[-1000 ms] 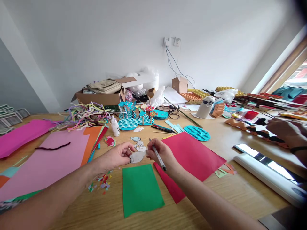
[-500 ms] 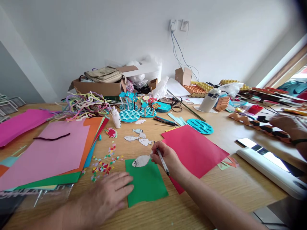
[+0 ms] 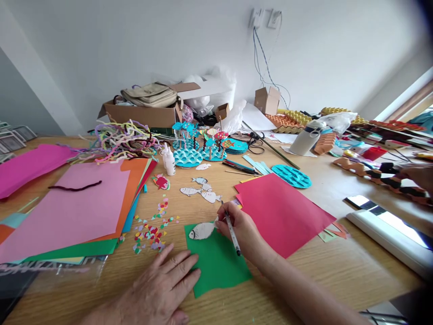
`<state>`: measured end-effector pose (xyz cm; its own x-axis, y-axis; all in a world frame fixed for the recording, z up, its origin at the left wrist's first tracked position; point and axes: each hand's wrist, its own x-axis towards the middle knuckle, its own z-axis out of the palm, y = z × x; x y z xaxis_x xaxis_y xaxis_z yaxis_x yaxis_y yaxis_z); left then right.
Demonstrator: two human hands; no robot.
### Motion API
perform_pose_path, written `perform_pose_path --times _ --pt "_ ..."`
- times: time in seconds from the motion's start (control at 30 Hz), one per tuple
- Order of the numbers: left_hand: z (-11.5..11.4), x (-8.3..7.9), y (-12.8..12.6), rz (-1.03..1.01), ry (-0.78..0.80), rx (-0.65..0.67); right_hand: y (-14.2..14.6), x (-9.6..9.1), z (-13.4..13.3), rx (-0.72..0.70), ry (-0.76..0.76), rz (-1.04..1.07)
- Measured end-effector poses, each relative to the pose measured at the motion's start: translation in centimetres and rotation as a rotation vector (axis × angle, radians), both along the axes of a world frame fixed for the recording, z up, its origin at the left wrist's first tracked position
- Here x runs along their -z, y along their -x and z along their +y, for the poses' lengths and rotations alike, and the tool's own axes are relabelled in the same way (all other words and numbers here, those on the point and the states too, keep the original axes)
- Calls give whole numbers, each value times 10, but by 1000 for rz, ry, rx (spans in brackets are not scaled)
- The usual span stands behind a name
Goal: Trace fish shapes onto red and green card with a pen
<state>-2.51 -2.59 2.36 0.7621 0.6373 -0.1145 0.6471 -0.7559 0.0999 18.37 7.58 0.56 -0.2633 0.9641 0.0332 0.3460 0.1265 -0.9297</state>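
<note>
A green paper square (image 3: pixel 223 271) lies on the table with a white paper fish cutout (image 3: pixel 202 231), inked with scales, near its top edge. My right hand (image 3: pixel 238 228) grips a slim pen (image 3: pixel 232 230), its tail end pointing down toward my wrist. That hand's fingertips also touch the fish's tail; whether they pinch it, I cannot tell. Palm down, my left hand (image 3: pixel 169 282) is open with fingers spread, their tips on the green paper's left edge. Just above lie several more white fish cutouts (image 3: pixel 211 197) and a red decorated fish (image 3: pixel 161 181).
Paper confetti (image 3: pixel 152 232) is scattered left of the green square. Coloured sheets (image 3: pixel 91 203) are stacked farther left, and red paper (image 3: pixel 287 212) lies right. Glue bottles (image 3: pixel 170 162), pipe cleaners (image 3: pixel 126 140) and blue fish models (image 3: pixel 187 158) stand behind. Another person's hand (image 3: pixel 419 176) is at far right.
The view has shifted slightly, moving the table things rightward in the picture. My left hand's fingers have spread wider by the green paper. My right hand keeps the pen at the fish's tail.
</note>
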Motion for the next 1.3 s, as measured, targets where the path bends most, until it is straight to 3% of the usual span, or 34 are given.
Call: perform_pose_path --times 0.23,0.6,0.83,1.07,1.17,1.3 --pt "11 10 4 -95 -275 10 0 10 -3 30 -123 -189" --pt "24 13 -5 -127 -191 -99 3 5 -8 -18 -329 -395" --pt "27 23 -7 -212 -314 -89 4 6 -10 -39 -341 -498" --pt "30 24 -3 -247 -488 -20 -34 -25 3 75 -450 -450" --pt "29 26 2 -202 -494 1 -43 -38 1 -51 -485 -466" --pt "28 28 3 -156 -447 12 -33 -37 -4 -304 -517 -493"
